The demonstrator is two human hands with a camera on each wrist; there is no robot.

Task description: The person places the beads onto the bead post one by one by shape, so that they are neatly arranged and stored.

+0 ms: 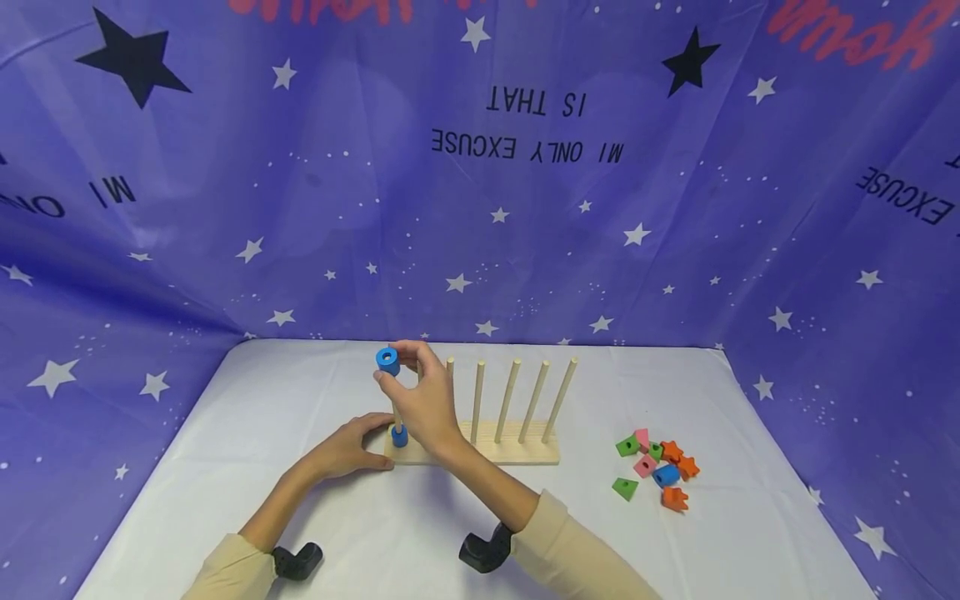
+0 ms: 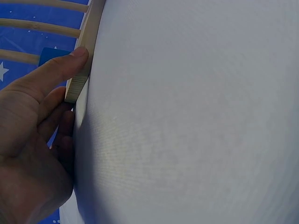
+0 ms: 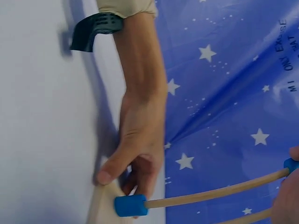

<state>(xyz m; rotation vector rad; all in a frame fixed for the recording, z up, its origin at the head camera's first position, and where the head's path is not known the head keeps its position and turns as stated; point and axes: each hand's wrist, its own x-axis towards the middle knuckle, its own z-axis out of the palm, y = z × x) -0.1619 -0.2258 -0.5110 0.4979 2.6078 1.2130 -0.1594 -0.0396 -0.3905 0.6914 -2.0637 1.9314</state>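
A wooden base with several upright pegs stands on the white-covered table. At its left end, my left hand grips the base, with the thumb on the front edge and the fingers behind, as the left wrist view shows. A blue cylinder bead sits at the bottom of the leftmost peg. Between thumb and fingers, my right hand pinches another blue cylinder bead at the top of that same peg. Only part of this upper bead shows in the right wrist view.
To the right of the base lies a loose group of beads: green pieces, pink pieces, orange star-like pieces and a blue cylinder. A purple star-printed cloth hangs behind the table. Black wrist mounts sit below both forearms.
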